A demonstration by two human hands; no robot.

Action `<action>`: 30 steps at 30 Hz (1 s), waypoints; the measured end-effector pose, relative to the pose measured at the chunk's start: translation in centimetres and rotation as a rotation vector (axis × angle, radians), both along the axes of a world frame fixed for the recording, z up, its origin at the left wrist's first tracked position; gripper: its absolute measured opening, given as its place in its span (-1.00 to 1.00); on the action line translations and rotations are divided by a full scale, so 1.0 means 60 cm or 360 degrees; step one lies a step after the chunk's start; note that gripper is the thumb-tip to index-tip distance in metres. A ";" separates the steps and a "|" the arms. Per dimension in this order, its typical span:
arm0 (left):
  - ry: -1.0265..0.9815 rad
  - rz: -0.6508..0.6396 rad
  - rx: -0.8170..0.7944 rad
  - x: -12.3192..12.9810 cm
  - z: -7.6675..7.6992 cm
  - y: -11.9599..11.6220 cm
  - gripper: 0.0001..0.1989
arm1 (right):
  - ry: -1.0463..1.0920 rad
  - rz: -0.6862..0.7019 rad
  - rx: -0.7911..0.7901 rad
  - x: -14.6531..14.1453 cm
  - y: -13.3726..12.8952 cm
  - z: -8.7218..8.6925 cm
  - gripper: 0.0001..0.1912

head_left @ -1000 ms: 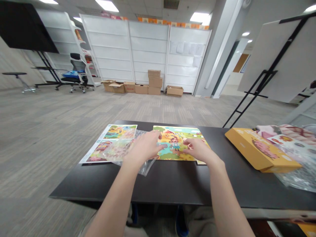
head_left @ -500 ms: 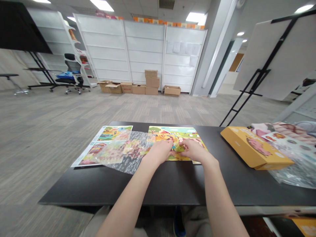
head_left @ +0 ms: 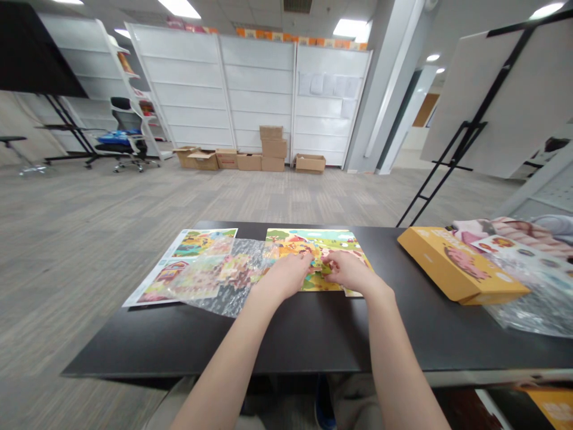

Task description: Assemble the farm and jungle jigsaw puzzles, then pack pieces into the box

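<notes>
Nothing legible, the lettering on the yellow cardboard box (head_left: 459, 266) too small and blurred to read.

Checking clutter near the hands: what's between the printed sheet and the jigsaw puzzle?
Head view: crumpled clear plastic wrap, overlapping the printed sheet and reaching the jigsaw puzzle.

**Soft sheen, crinkled film, matt black**

From here, the jigsaw board (head_left: 329, 239) looks like printed card with a faint sheen, and the printed sheet (head_left: 152, 292) beside it has a smooth, coated paper surface. Across that sheet lies a clear plastic bag (head_left: 233, 301), thin, glossy and crinkled. The tabletop (head_left: 250, 340) is smooth matt black. The yellow box (head_left: 461, 266) is smooth card with a satin finish, while the grey carpet (head_left: 134, 239) underfoot looks rough and woven.
</notes>
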State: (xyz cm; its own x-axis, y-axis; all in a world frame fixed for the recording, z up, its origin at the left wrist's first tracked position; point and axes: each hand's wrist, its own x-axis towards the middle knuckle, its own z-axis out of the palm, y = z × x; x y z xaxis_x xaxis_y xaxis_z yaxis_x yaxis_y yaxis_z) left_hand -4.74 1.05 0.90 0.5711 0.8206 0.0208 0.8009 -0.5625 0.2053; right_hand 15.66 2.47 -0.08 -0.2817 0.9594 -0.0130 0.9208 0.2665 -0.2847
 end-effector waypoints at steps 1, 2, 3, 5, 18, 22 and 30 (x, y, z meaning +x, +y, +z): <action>0.0002 0.0003 0.0007 0.000 0.000 -0.001 -0.77 | 0.0004 -0.0011 -0.0002 0.000 0.000 0.000 -0.82; 0.0005 0.0006 0.0015 0.001 0.000 -0.002 -0.76 | 0.0010 -0.0020 -0.0005 0.000 0.000 0.000 -0.79; 0.0007 0.0007 0.0021 0.001 0.000 -0.002 -0.76 | 0.0022 -0.0030 -0.0011 0.000 -0.001 0.000 -0.75; 0.0008 0.0003 0.0029 0.002 -0.002 -0.002 -0.76 | 0.0058 -0.0047 -0.0022 -0.001 -0.001 0.000 -0.68; -0.0115 -0.0017 0.0019 -0.009 -0.009 0.016 -0.70 | 0.0288 0.0032 -0.0032 0.010 0.003 -0.016 -0.70; -0.0018 0.0155 0.0116 -0.006 -0.020 0.022 -0.67 | 0.0256 0.0017 -0.0042 0.009 0.004 -0.016 -0.66; -0.0223 0.0110 0.0006 -0.001 -0.043 0.038 -0.64 | 0.0131 0.0034 -0.0028 0.003 0.002 -0.006 -0.65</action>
State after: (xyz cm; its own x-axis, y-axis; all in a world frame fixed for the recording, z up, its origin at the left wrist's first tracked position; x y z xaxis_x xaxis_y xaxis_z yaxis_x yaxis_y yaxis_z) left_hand -4.81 3.35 -1.70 0.5043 0.8578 0.0993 0.8015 -0.5078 0.3159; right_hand 15.84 2.57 -0.46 -0.3031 0.9529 -0.0056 0.8881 0.2804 -0.3641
